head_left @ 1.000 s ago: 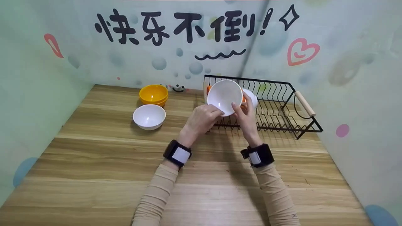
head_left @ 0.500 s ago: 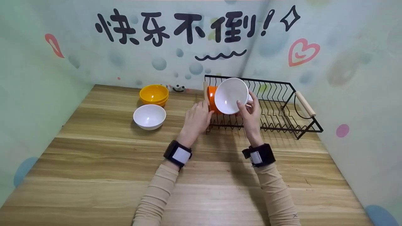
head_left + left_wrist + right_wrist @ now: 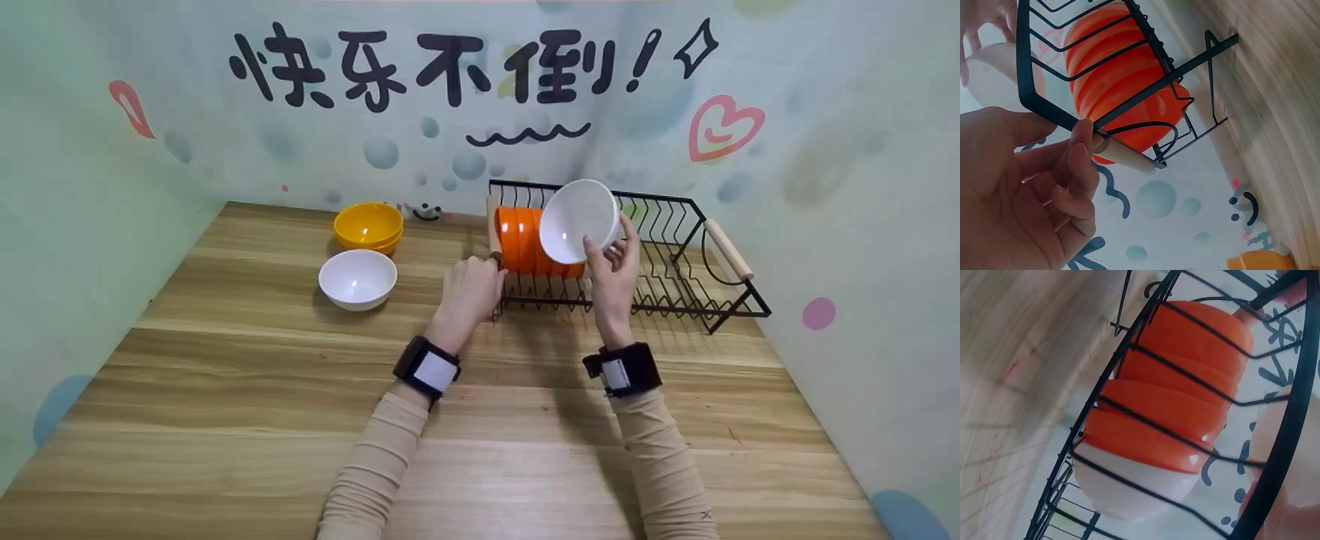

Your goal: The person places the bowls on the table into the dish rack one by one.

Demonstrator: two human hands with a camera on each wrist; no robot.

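Bowls [image 3: 519, 240] inside dish rack [image 3: 660, 307]

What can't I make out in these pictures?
Head view: round white bowl in black wire rack, mostly hidden behind the held white bowl.
Left wrist view: shiny yellow bowls, cut off by bottom edge.
Right wrist view: held white bowl, cut off by right edge.

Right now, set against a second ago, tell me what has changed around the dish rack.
The right hand carried the tilted white bowl rightward along the black dish rack, uncovering more of the orange bowls. The left hand let go of that bowl's rim and now pinches the rack's left end. The stacked yellow bowls and the other white bowl stayed put.
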